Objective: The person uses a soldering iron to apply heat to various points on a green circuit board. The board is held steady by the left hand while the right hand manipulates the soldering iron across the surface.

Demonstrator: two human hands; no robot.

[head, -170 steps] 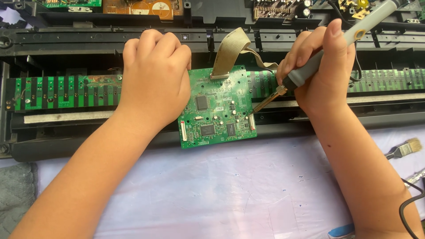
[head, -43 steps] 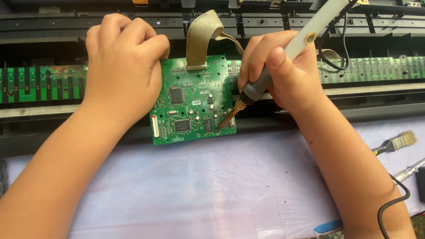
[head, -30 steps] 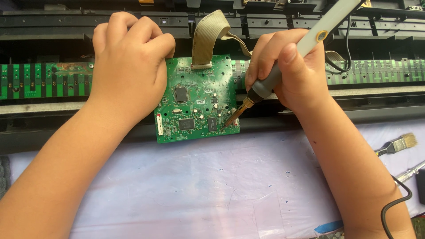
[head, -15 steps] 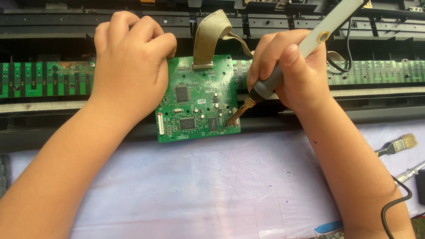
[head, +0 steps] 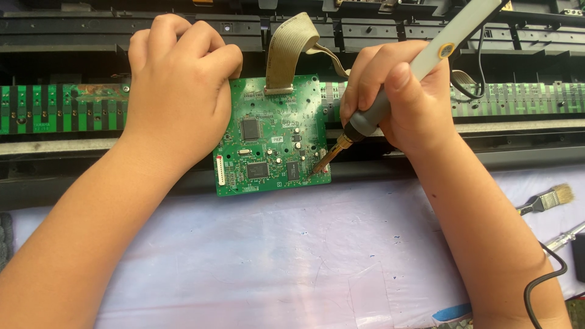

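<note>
My left hand (head: 177, 85) is curled in a fist and presses on the upper left corner of a green circuit board (head: 271, 143). My right hand (head: 399, 94) grips a soldering iron (head: 426, 64) with a grey and cream handle. Its brass tip touches the board's lower right corner. A beige ribbon cable (head: 289, 52) rises from the board's top edge and arcs back into the black chassis (head: 365, 27).
A long green strip board (head: 55, 109) runs left and right behind the hands inside the chassis. A pale lilac cloth (head: 274, 256) covers the surface in front. A small paintbrush (head: 545, 200) lies at the right, with a black cord (head: 542, 283) below it.
The view has shifted a little since the earliest frames. Both hands keep their grip, and the iron's tip stays at the board's lower right corner.
</note>
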